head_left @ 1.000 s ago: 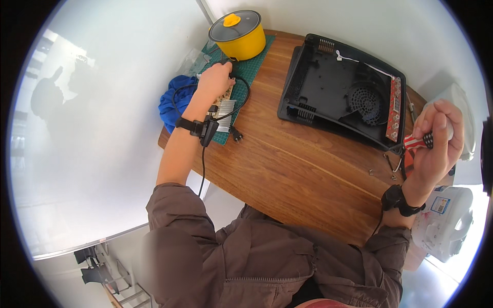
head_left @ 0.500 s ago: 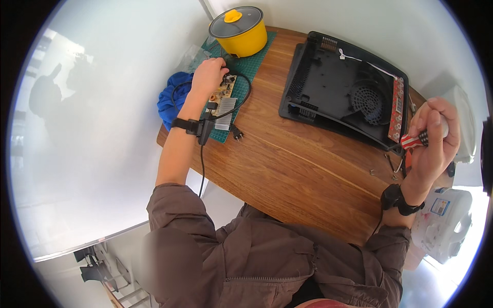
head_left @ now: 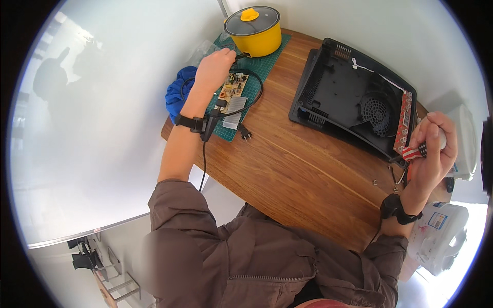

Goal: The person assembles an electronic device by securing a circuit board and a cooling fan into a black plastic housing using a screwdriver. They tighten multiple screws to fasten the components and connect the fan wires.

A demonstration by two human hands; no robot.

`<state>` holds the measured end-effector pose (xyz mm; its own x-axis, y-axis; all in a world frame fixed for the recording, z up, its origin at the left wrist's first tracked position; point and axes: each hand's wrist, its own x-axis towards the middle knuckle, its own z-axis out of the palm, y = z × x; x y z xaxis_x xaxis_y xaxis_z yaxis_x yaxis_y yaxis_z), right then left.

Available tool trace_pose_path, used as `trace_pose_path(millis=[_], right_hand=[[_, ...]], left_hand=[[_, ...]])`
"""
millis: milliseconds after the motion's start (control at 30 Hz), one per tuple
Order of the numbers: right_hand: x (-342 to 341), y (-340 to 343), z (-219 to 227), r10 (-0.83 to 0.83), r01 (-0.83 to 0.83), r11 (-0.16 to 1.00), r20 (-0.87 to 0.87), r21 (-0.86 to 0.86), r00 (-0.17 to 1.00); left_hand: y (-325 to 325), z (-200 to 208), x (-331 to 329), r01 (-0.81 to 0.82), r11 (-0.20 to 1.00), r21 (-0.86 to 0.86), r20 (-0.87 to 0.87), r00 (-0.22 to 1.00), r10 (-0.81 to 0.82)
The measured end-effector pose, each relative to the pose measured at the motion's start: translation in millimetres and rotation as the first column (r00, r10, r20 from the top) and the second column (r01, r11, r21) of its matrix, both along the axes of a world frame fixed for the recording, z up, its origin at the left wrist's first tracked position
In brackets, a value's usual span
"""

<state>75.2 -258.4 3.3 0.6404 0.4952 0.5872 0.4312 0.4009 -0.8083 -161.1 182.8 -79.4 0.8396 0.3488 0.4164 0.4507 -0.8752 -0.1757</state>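
My left hand (head_left: 214, 69) is closed beyond the far end of a circuit board (head_left: 233, 88), close to the yellow pot. Its fingertips pinch together, but what is in them is too small to make out. A ribbed metal heat sink (head_left: 234, 113) sits at the board's near end. A black cable (head_left: 261, 97) loops around the board, and a two-pin plug (head_left: 245, 133) lies beside it. At the right, my right hand (head_left: 432, 146) grips a screwdriver (head_left: 415, 153) with a star-and-stripe patterned handle, near the corner of an open black appliance housing (head_left: 339, 87).
Under the board is a green cutting mat (head_left: 267, 64), with a lidded yellow pot (head_left: 259, 40) at its far end. Blue cloth (head_left: 177, 100) lies left. A red control board (head_left: 403, 123) lines the housing's right edge. Small screws (head_left: 375, 182) lie near my right wrist.
My left hand has shifted slightly away from the board, toward the pot. My right hand still holds the screwdriver in about the same place. The whole view has turned a little.
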Motion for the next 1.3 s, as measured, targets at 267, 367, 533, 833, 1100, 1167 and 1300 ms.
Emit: trace_pose_path(millis=[267,367,533,833,1100,1167,1300], right_hand=[[-4,5,1,0.025,-0.025,1.0,0.008,-0.01,1.0],[-4,5,1,0.044,-0.044,0.999,0.01,-0.008,0.999],[-11,4,7,-0.011,0.011,1.0,-0.026,0.004,1.0],[8,0,16,-0.084,0.081,0.973,-0.007,-0.214,0.996],[35,-17,20,-0.101,0.095,0.89,0.011,-0.446,0.995],[40,-18,19,-0.1,0.091,0.885,0.004,-0.457,0.995],[43,-11,17,-0.122,0.094,0.869,-0.026,-0.486,0.992]], left_hand=[[-63,67,-3,0.016,0.957,-0.29,0.159,0.987,0.031],[-91,89,2,0.074,0.887,-0.457,0.203,0.979,0.023],[-131,119,20,0.209,0.625,-0.752,0.299,0.953,0.04],[-165,134,78,0.706,0.0,-0.708,0.691,0.693,-0.207],[-188,98,159,0.763,-0.285,-0.579,0.806,0.589,-0.061],[-190,90,170,0.766,-0.313,-0.561,0.81,0.587,-0.016],[-189,76,185,0.734,-0.346,-0.584,0.761,0.644,0.082]])
